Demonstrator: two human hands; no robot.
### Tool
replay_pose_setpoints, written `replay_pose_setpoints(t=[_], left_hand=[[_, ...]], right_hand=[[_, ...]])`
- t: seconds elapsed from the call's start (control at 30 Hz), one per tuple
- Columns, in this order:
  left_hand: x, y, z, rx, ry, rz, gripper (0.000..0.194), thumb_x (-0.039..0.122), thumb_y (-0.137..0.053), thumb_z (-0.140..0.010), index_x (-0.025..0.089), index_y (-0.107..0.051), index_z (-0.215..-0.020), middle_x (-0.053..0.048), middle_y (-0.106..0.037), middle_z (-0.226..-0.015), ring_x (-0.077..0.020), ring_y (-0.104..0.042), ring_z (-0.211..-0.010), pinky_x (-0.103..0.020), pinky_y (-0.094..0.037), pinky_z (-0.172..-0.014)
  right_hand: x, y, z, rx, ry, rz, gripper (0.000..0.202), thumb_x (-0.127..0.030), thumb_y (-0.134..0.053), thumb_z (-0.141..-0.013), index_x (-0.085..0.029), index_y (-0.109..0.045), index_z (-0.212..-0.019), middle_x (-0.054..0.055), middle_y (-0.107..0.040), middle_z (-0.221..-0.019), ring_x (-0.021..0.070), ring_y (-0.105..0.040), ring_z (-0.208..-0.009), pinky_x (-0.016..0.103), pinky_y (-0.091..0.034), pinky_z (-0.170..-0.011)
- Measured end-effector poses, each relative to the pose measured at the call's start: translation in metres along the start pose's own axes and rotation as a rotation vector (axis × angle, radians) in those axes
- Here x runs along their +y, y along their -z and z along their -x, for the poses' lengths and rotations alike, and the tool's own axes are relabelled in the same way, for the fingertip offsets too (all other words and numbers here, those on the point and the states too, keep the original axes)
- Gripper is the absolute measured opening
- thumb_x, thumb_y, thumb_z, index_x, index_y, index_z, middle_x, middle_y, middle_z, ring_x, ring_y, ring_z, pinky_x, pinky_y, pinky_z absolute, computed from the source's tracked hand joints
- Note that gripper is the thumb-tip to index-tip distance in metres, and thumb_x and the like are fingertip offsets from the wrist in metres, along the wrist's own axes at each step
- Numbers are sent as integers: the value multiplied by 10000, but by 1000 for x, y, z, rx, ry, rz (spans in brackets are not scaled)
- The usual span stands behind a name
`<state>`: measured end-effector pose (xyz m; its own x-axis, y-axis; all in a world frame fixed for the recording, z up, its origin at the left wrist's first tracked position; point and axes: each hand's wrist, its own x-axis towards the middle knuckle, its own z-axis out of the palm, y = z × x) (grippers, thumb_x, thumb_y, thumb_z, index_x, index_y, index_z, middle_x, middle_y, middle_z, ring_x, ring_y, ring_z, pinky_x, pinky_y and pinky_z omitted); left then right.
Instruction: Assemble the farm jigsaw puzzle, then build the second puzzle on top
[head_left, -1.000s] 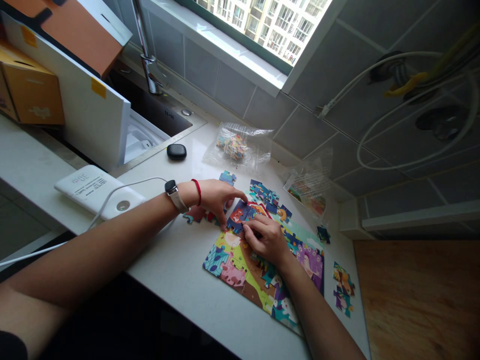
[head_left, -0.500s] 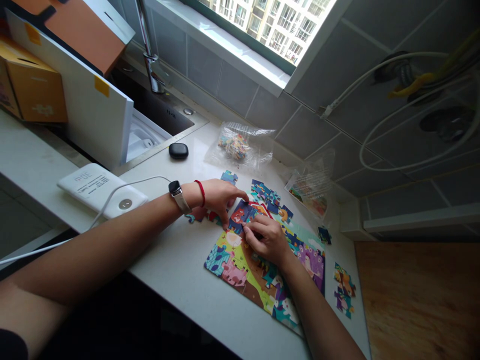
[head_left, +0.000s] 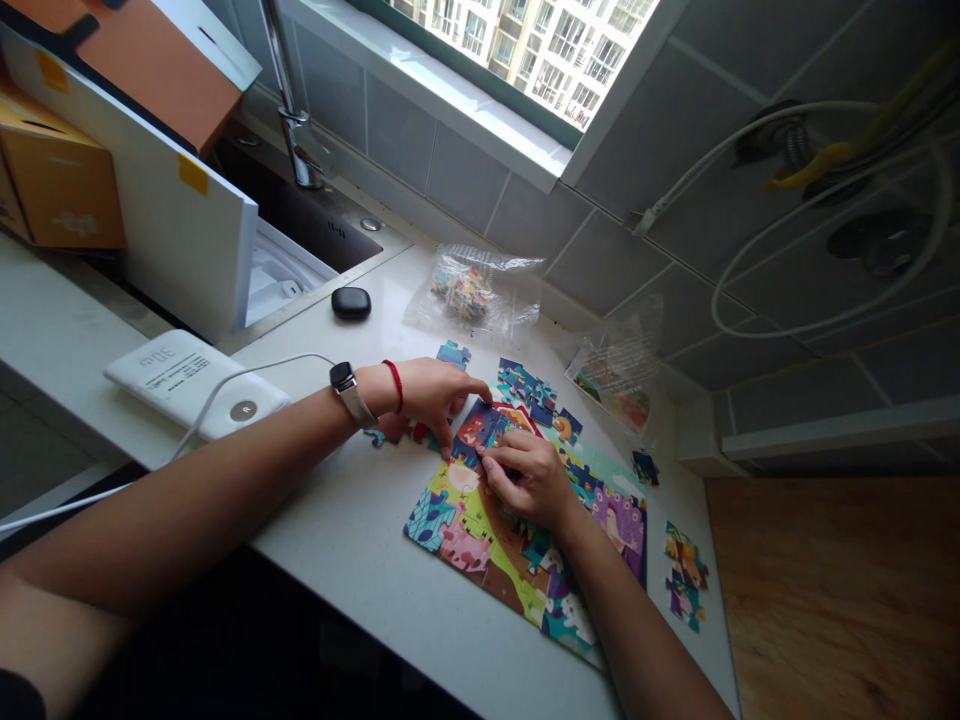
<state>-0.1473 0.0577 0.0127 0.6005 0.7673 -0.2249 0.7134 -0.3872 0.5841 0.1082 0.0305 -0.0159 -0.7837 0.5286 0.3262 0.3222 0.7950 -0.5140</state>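
A colourful jigsaw puzzle (head_left: 487, 530), partly assembled, lies on the white counter. My left hand (head_left: 436, 392), with a watch and a red string at the wrist, reaches over its upper left corner, thumb and forefinger apart and touching a dark blue section (head_left: 474, 428) with a red figure. My right hand (head_left: 529, 478) rests on the puzzle, thumb and forefinger pinched at the lower edge of that section; whatever lies between the fingertips is too small to make out. Loose joined pieces (head_left: 526, 388) lie just beyond the hands, and others (head_left: 684, 575) to the right.
A clear bag of pieces (head_left: 466, 290) and another plastic bag (head_left: 619, 375) lie near the wall. A black case (head_left: 351, 303) and a white power bank (head_left: 195, 383) with a cable are at the left. Behind them, a white box panel (head_left: 142, 180) leans over the sink (head_left: 300, 215).
The view has shifted slightly, so everything sits a little further left. Both hands hold nearly the same place on the puzzle.
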Motion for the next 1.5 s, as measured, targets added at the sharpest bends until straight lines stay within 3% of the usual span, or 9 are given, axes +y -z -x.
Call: replay_pose_setpoints(t=[0.17,0.33,0.5,0.77,0.93,1.03,1.17,1.33,1.5], left_hand=[[0,0,0,4,-7,6,879,332,-960,-596,244,-634,-1407,-19,-699,-892,-166,-580,-704,-274,-409,-667],[-2,3,0,-27,28,28,903,411,-972,-595,237,-634,-1415,-39,-738,-937,-193,-628,-739,-297,-435,-682],[-11,10,13,-4,56,194,886,483,-940,-666,222,-595,-1439,-52,-754,-1022,-177,-683,-770,-275,-487,-713],[9,10,61,170,52,-110,428,453,-705,-961,195,-676,-1302,-121,-718,-1233,-246,-689,-1093,-356,-522,-971],[19,-6,80,103,134,-334,646,414,-885,-809,203,-644,-1370,-170,-643,-1379,-336,-630,-1232,-470,-493,-1077],[19,-13,81,85,163,-379,575,392,-857,-841,220,-651,-1349,-176,-592,-1445,-357,-601,-1282,-518,-482,-1101],[15,-10,71,134,151,-264,343,251,-823,-846,197,-692,-1158,-156,-615,-1352,-286,-634,-1210,-455,-505,-1095],[19,0,59,138,147,-220,385,169,-896,-706,186,-667,-1015,-117,-649,-1264,-237,-657,-1130,-381,-539,-1028],[34,-2,62,163,184,-141,198,248,-773,-869,191,-618,-979,-60,-742,-991,-205,-707,-929,-359,-564,-905]], right_hand=[[0,0,-2,29,-63,-16,359,-297,-543,-1039,-193,-773,-783,22,-576,-622,150,-515,-575,302,-414,-583],[8,5,1,104,-214,-224,412,-466,-516,-1063,-191,-812,-979,62,-745,-766,187,-671,-688,308,-516,-680],[16,4,3,201,-354,-418,582,-633,-477,-1036,-175,-815,-909,21,-652,-598,174,-602,-549,289,-462,-549],[13,3,-1,205,-272,-353,576,-554,-527,-1021,-191,-577,-577,-8,-529,-556,133,-470,-538,278,-377,-557],[17,0,0,265,-277,-373,564,-540,-514,-1019,-203,-525,-568,-8,-520,-550,141,-464,-551,286,-369,-575],[20,-3,0,294,-280,-397,547,-528,-508,-1013,-205,-522,-571,-2,-536,-552,152,-498,-573,291,-380,-604],[22,-5,-1,306,-286,-391,523,-504,-509,-994,-210,-482,-562,-13,-503,-527,148,-475,-551,295,-341,-594],[20,-3,-1,307,-277,-374,509,-489,-482,-987,-216,-443,-559,-16,-485,-522,140,-449,-547,290,-313,-587],[17,0,0,305,-262,-382,475,-451,-483,-979,-219,-431,-568,-17,-486,-522,135,-442,-541,289,-301,-587]])
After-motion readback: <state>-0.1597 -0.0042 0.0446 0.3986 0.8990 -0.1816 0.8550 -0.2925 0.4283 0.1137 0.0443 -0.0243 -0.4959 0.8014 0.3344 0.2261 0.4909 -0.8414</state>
